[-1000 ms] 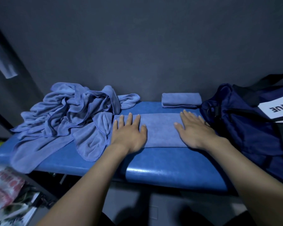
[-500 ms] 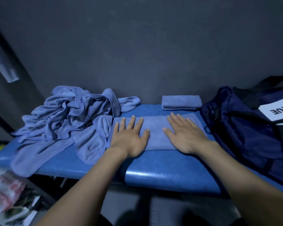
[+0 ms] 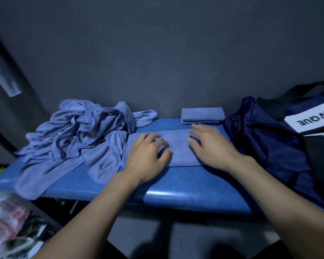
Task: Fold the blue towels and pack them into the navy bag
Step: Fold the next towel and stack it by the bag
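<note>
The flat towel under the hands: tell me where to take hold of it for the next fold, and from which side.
Take the flat towel at its right short end, pinching both corners near the right hand, coming from the navy bag side. It lies as a long strip across the bench, so that end probably carries cleanly toward the left hand; the left end abuts the crumpled pile.

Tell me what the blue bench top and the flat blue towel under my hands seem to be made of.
Blue bench top: probably vinyl or faux leather, since its front edge gleams. Flat blue towel: soft, matte cloth, likely microfibre; no shine.
</note>
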